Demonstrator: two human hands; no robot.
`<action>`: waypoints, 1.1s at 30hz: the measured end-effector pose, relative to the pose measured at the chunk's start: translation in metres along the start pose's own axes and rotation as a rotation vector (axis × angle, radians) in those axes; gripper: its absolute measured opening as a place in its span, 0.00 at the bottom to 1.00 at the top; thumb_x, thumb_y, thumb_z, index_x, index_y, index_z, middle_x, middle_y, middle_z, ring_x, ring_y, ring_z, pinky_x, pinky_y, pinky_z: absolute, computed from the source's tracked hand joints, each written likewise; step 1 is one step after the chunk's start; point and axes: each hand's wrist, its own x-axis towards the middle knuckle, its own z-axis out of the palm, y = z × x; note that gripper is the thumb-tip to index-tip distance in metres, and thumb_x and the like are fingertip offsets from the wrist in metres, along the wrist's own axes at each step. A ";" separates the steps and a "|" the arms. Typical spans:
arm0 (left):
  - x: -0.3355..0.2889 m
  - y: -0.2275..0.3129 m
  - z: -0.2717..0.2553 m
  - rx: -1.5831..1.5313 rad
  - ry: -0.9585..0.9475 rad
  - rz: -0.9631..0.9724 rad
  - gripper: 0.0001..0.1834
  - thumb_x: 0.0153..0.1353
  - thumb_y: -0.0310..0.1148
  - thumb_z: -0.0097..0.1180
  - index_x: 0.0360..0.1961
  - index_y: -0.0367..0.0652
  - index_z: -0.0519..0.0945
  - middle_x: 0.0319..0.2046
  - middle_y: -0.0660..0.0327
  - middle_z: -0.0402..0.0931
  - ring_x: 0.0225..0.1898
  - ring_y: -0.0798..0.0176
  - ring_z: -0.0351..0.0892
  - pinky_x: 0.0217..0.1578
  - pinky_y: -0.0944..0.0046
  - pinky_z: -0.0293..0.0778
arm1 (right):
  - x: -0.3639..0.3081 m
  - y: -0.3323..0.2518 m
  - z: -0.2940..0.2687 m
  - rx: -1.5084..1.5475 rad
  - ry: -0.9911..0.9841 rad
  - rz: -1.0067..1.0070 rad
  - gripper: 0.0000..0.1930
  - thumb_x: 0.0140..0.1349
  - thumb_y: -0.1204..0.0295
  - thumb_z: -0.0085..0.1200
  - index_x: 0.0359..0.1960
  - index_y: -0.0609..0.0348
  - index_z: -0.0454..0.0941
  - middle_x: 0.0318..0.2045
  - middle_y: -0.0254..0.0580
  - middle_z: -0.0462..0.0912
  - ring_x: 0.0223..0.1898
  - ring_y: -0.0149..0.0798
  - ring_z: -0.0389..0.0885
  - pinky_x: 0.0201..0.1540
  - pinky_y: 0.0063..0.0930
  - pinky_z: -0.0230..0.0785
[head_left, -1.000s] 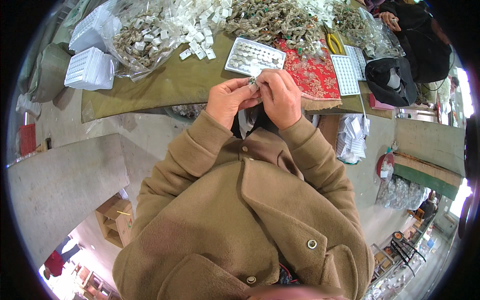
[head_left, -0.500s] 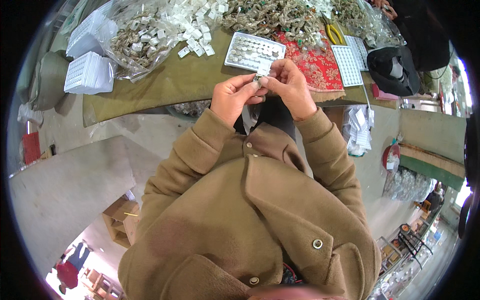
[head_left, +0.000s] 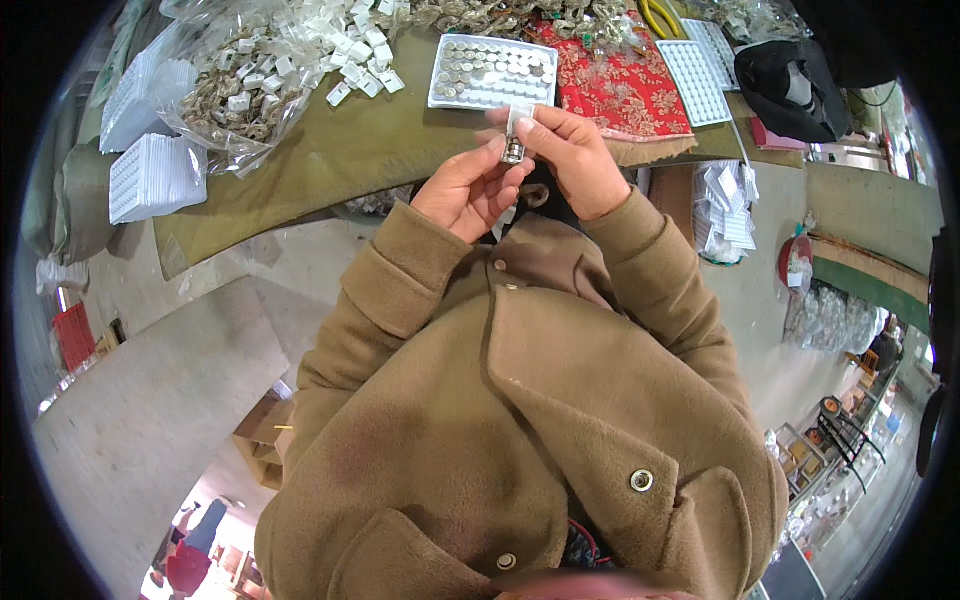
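Both my forearms come up from the lower middle of the frame in tan coat sleeves, and my hands meet just above the collar, a little above the centre. My left hand (head_left: 468, 190) is cupped, palm turned toward me, its fingertips closed against a small silvery metal piece (head_left: 513, 152). My right hand (head_left: 572, 160) curls over from the right, thumb and forefinger pinching a small clear bag (head_left: 519, 117) that stands up just above the metal piece; the two seem to touch, though I cannot tell whether the piece is partly inside the bag. So both grips are pressed together, and the piece and bag sit between my fingertips, in front of the table edge. Directly above my hands lies a white compartment tray (head_left: 492, 73) with rows of small round metal parts. To its right is a red patterned cloth (head_left: 620, 80), then a second white tray (head_left: 696, 70). In the upper left, a clear plastic sack (head_left: 215, 85) holds small parts and white tags, beside a stack of white trays (head_left: 155, 175).
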 end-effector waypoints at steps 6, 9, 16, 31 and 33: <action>0.006 -0.006 -0.009 -0.073 -0.095 -0.158 0.14 0.68 0.37 0.51 0.49 0.39 0.74 0.39 0.58 0.79 0.31 0.76 0.80 0.21 0.82 0.73 | -0.002 -0.001 -0.014 0.091 -0.007 0.109 0.16 0.65 0.72 0.48 0.49 0.71 0.77 0.39 0.46 0.84 0.38 0.31 0.82 0.43 0.23 0.75; 0.007 -0.012 -0.009 -0.174 -0.086 -0.149 0.13 0.68 0.38 0.52 0.47 0.42 0.74 0.38 0.60 0.78 0.29 0.81 0.76 0.18 0.82 0.68 | -0.003 0.002 -0.020 0.049 -0.036 0.092 0.15 0.65 0.73 0.49 0.49 0.69 0.78 0.39 0.44 0.84 0.40 0.31 0.82 0.47 0.24 0.74; 0.011 -0.018 0.012 -0.133 0.160 -0.087 0.13 0.65 0.45 0.56 0.42 0.49 0.75 0.32 0.70 0.76 0.20 0.84 0.59 0.15 0.80 0.54 | -0.017 0.005 -0.022 -0.471 -0.035 -0.277 0.22 0.57 0.74 0.60 0.55 0.60 0.77 0.46 0.45 0.82 0.45 0.35 0.81 0.50 0.27 0.72; 0.017 -0.025 0.035 0.351 0.205 -0.051 0.11 0.66 0.38 0.55 0.41 0.40 0.79 0.26 0.71 0.76 0.19 0.82 0.68 0.15 0.81 0.62 | -0.039 -0.001 -0.053 -0.811 0.035 -0.509 0.17 0.56 0.72 0.61 0.48 0.60 0.80 0.33 0.46 0.84 0.34 0.45 0.83 0.36 0.31 0.75; 0.018 -0.026 0.036 0.474 0.148 0.045 0.13 0.64 0.34 0.57 0.46 0.36 0.80 0.28 0.69 0.77 0.19 0.80 0.68 0.19 0.80 0.63 | -0.029 -0.009 -0.064 -0.636 0.171 -0.435 0.12 0.58 0.70 0.59 0.43 0.59 0.82 0.30 0.46 0.84 0.33 0.46 0.84 0.36 0.31 0.76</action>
